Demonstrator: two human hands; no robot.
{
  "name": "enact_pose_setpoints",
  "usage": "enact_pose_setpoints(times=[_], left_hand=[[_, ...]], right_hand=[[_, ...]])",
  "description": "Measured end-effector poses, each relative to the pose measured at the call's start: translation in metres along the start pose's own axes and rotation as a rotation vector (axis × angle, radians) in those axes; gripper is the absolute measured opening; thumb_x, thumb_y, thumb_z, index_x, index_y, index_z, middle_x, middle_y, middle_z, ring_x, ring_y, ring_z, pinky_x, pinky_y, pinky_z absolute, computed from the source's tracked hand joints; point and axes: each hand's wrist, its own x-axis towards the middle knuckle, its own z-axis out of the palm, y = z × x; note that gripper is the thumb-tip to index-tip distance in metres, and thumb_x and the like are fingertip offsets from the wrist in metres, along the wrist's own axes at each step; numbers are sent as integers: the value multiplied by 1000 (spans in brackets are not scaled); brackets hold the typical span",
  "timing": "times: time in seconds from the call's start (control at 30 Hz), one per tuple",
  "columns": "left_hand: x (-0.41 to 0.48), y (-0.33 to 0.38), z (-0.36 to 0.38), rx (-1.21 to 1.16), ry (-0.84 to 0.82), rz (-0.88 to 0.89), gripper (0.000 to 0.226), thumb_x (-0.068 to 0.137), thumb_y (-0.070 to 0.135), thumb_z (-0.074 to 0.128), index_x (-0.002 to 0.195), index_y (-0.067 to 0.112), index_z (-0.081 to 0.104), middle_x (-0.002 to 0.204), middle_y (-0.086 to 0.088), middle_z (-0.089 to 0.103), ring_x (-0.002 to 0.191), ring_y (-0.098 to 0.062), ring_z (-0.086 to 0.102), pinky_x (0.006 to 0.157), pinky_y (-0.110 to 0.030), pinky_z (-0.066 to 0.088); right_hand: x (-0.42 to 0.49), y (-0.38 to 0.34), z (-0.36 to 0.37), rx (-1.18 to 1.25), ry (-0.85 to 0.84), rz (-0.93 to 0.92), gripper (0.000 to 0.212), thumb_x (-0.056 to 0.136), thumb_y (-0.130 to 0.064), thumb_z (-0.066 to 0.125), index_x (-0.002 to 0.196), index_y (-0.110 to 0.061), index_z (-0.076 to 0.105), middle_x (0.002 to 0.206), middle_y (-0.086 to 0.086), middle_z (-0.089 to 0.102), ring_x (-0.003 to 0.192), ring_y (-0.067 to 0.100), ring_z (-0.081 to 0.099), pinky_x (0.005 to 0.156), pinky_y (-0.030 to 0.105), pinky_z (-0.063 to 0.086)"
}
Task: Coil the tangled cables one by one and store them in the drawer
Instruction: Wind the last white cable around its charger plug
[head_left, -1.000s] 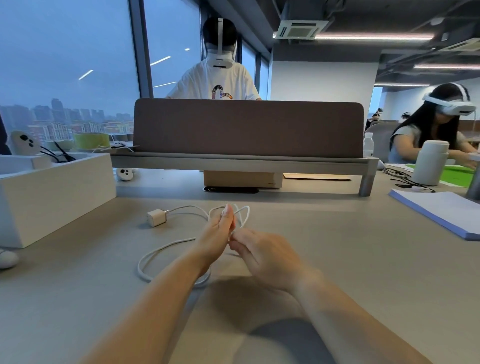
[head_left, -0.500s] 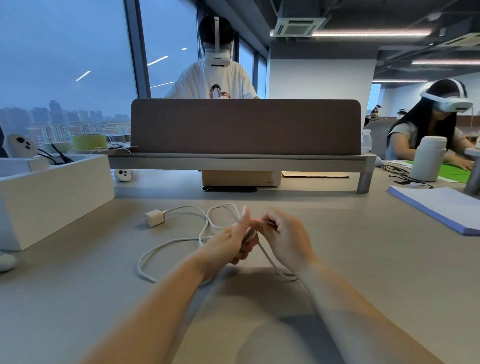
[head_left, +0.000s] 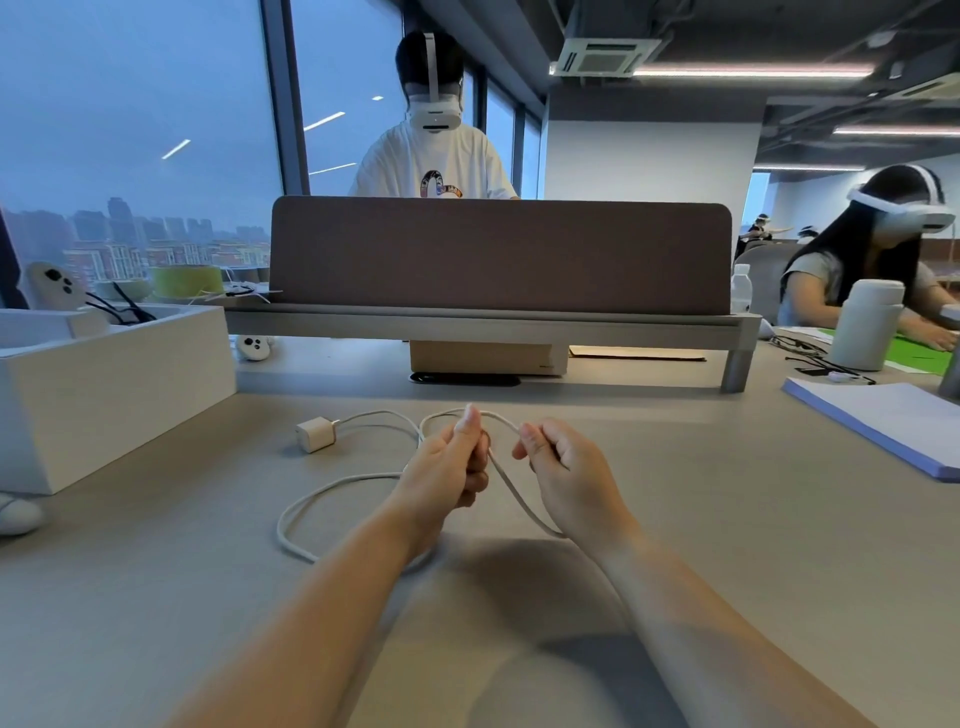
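Observation:
A white cable (head_left: 332, 486) lies in loose loops on the grey desk, one end plugged into a small white charger block (head_left: 314, 434). My left hand (head_left: 451, 467) grips a bunch of the cable, thumb up. My right hand (head_left: 563, 470) pinches a strand a short way to the right. Between the two hands the cable arches in a small loop, and another strand runs down under my right wrist. A white open drawer box (head_left: 111, 387) stands at the left of the desk.
The drawer box holds black cables and a white controller (head_left: 52, 286). Another controller (head_left: 253, 347) lies behind it. A desk shelf with a brown divider (head_left: 498, 254) crosses the back. A white bottle (head_left: 865, 325) and a paper pad (head_left: 883, 421) are at right. Two people work nearby.
My hands have drawn apart from being pressed together. My right hand moved right and pulled a strand out, so a small loop now arches between the hands.

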Motion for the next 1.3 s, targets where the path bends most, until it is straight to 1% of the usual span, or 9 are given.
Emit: enact_pose_setpoints(times=[0.23,0.37,0.47,0.57,0.7,0.9,1.0,1.1,1.3], left_hand=[[5,-5,2,-49,124,135,51,97,51,27,70,13,48,57,0,42,54,-12,38,51,-22,32],[7,-9,6,-48,199,152,54,99,49,27,88,6,58,73,-1,57,58,-6,47,55,-19,36],[8,-10,10,-15,236,185,54,101,46,25,88,7,61,90,-7,63,64,-3,51,57,-14,37],[9,-9,11,-27,254,187,51,100,47,25,80,14,58,83,-7,62,61,-2,51,59,-16,38],[8,-4,11,-149,248,233,51,99,47,25,77,10,52,61,0,53,53,-7,46,56,-15,42],[10,6,1,-303,373,265,46,100,43,24,71,15,45,55,2,41,66,-11,55,71,-23,41],[9,7,-5,-389,363,236,44,100,46,26,73,16,45,51,5,37,52,-9,41,61,-23,35],[11,6,-8,-314,391,238,44,100,46,25,75,16,44,52,5,35,49,-8,34,56,-22,31],[18,-7,-9,41,431,188,46,101,46,24,77,11,43,63,0,36,57,-11,34,59,-23,33]], right_hand=[[-6,-14,10,158,-181,2,36,99,-24,47,64,-17,57,56,-13,51,58,1,45,61,20,38],[-5,-5,14,-54,-174,33,38,96,-41,47,66,-21,58,62,-6,58,63,12,54,65,39,45],[-5,-1,15,-139,-159,48,41,95,-51,44,71,-21,60,65,-2,61,65,19,57,64,44,48],[-5,-4,15,-167,-187,85,43,94,-58,38,71,-29,60,63,-5,59,66,18,57,63,39,47],[-6,-10,14,-205,-248,157,51,93,-60,37,60,-25,53,61,-5,56,68,20,56,66,38,45],[-3,-4,15,-220,-124,87,44,90,-58,49,73,-20,62,62,-8,56,67,17,53,60,34,41],[-3,-3,15,-244,-79,54,43,87,-58,52,76,-18,63,62,-6,56,68,19,54,60,34,43],[-6,-4,14,-382,-92,-57,37,90,-54,51,82,-20,66,71,-4,62,72,20,57,60,34,44],[-15,-13,26,-724,-91,-620,19,82,-31,53,75,-19,65,69,-1,65,56,23,60,44,27,38]])
